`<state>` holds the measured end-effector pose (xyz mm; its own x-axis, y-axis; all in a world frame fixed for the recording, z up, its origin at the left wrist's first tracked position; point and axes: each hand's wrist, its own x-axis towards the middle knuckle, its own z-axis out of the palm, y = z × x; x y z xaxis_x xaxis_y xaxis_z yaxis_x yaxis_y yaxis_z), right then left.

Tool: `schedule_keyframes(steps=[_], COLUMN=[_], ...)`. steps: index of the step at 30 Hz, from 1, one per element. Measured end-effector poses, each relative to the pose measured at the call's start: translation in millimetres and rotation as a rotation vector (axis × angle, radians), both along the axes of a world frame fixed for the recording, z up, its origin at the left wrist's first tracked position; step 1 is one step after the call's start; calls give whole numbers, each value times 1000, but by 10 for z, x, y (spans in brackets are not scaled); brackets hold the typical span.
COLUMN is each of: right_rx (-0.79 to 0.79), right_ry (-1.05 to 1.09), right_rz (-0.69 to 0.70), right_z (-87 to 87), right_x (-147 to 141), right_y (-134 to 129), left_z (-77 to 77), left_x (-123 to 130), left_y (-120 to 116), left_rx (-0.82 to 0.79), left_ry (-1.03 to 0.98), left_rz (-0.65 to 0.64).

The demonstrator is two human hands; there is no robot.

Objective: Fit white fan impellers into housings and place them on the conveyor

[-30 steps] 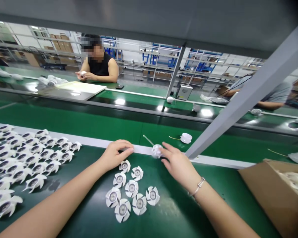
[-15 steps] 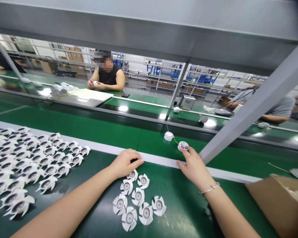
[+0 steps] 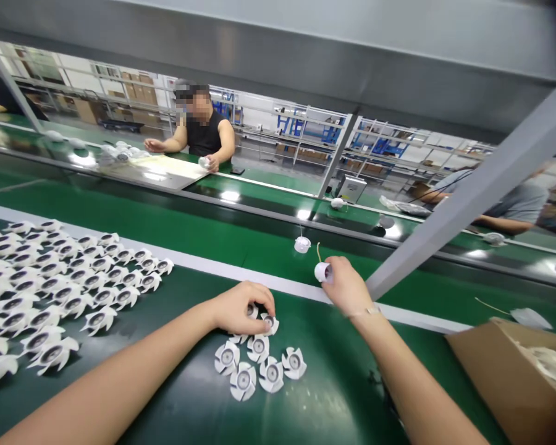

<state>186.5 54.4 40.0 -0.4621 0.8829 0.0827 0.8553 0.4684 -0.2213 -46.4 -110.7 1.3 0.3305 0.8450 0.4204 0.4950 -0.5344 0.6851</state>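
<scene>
My right hand [image 3: 345, 285] is closed on a small round white housing [image 3: 323, 272], tilted on its side above the belt's pale edge strip. A thin yellow wire sticks up behind it. My left hand [image 3: 243, 309] is at a white fan wheel [image 3: 270, 323], its thumb and fingers closed about the blades. Another fan wheel shows partly under that palm. Several more fan wheels [image 3: 271, 374] lie hub-up just below the left hand. A second white housing [image 3: 302, 245] with a wire stands on the green belt, beyond my right hand.
Many fan wheels [image 3: 65, 272] lie in rows at left. A cardboard box [image 3: 495, 371] with white parts stands at right. A slanted grey post [image 3: 445, 204] rises beside my right hand, under a grey overhead beam [image 3: 278, 55]. Across the line, a person [image 3: 206, 133] holds a white part.
My right hand has picked the white housing up off the belt and tilted it. My left hand has shifted slightly right onto a fan wheel. The person opposite has spread their hands apart.
</scene>
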Motion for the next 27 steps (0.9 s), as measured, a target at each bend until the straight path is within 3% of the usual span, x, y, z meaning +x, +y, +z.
schedule_keyframes(steps=[3,6,8,11,13,18,23,27], right_rx=[-59,-308,-409,-422,-451,-484,-241,-138], right_ry=[157,465,673,842,865,835,735,658], right_rz=[127,287,360,397,406,520,671,681], right_z=[-8,-36,-73,-157,-218,-306,-300,-311], right_x=[82,101,75,12,-24,-73,-82,-75], right_y=[-438,-780,-906,-961,-951,-941,-973,-961], left_z=[-53,-113,-130,-120,-110,-141,-189,-195], left_x=[50,54,48,51,57,21,-54,-43], left_y=[23,76,97,98,92,128,192,183], left_rx=[-59,-96,-115,-125,-163,-346,-382,-389], left_ry=[-39,-70,-73,-47,-70,-394,-538,-526], left_rz=[-63,-75,-94,-87,-42,97,159,154])
